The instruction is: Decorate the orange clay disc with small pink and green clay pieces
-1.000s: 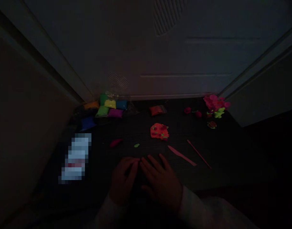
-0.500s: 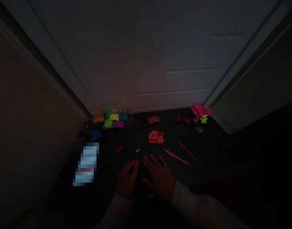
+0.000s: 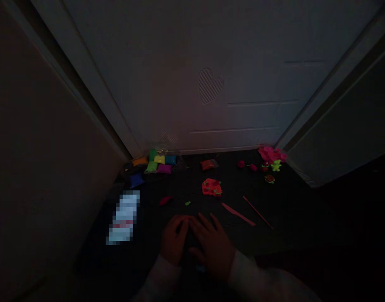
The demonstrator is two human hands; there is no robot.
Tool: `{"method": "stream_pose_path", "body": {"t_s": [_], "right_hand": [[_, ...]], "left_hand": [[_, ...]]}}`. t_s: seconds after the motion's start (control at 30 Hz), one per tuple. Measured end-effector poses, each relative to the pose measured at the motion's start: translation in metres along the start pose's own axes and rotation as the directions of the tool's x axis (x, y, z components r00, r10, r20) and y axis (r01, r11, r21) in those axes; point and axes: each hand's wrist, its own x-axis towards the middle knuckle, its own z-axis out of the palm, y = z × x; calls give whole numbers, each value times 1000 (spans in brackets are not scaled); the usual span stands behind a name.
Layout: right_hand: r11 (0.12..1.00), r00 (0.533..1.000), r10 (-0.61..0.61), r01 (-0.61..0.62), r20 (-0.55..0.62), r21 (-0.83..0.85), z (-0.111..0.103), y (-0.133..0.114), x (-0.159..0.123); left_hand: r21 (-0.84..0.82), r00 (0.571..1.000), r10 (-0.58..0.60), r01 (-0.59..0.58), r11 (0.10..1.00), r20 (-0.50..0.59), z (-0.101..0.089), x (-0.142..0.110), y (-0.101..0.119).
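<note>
My left hand [image 3: 174, 240] is closed in a pinch, thumb and forefinger meeting at a reddish spot too dim to make out. Beside it, my right hand [image 3: 215, 247] lies with its fingers stretched out, the forefinger tip close against the left fingertips. Just beyond the hands are a small green bit of clay [image 3: 187, 203] and a dark red lump of clay [image 3: 165, 201]. Farther back lies a flat orange clay piece [image 3: 208, 181] with red and green bits on it. To the right rest a pink plastic knife [image 3: 238, 214] and a thin pink stick tool [image 3: 257, 212].
Colourful clay packets [image 3: 164, 168] are heaped at the back left; an orange packet [image 3: 208, 165] lies at the back middle. Small clay figures [image 3: 276, 165] and pink pieces [image 3: 271, 154] sit back right. A blurred bright rectangle [image 3: 124, 218] is on the dark table's left. A white door [image 3: 148, 84] stands behind.
The whole view has shifted, so things appear slightly right and lower. My right fingertips have come closer to my left fingertips. The objects on the table have not moved.
</note>
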Motion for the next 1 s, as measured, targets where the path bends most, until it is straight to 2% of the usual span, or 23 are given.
{"method": "stream_pose_path", "body": {"t_s": [0.07, 0.2, 0.23, 0.33, 0.37, 0.5, 0.67, 0.8, 1.0], "right_hand": [[998, 998, 60, -60, -21, -7, -1, -1, 1], [996, 996, -82, 81, 28, 34, -3, -1, 2], [996, 997, -80, 79, 21, 29, -3, 0, 2], [999, 998, 28, -30, -48, -40, -3, 1, 3], [998, 998, 29, -33, -59, -59, -2, 1, 3], [994, 996, -80, 77, -39, -73, 2, -2, 2], [996, 980, 66, -77, -187, -54, 4, 4, 7], [995, 952, 96, -95, -291, 17, 4, 11, 13], [992, 923, 125, -114, -365, 50, 5, 14, 19]], "left_hand": [[-3, 1000, -4, 4, 1000, 2, 0, 0, 0], [-7, 1000, -24, 24, 1000, -16, 0, 1, -1], [-9, 999, -31, 30, 999, -23, 0, 1, -1], [-16, 998, -49, 49, 999, -45, 0, 1, -1], [-18, 997, -55, 54, 998, -52, 0, 1, -1], [-21, 996, -62, 60, 998, -67, -1, 1, 0], [-19, 996, -49, 48, 999, -75, 0, 0, -1], [-15, 996, -47, 45, 999, -82, 0, 0, -3], [0, 996, -36, 36, 999, -76, 0, 0, 0]]}}
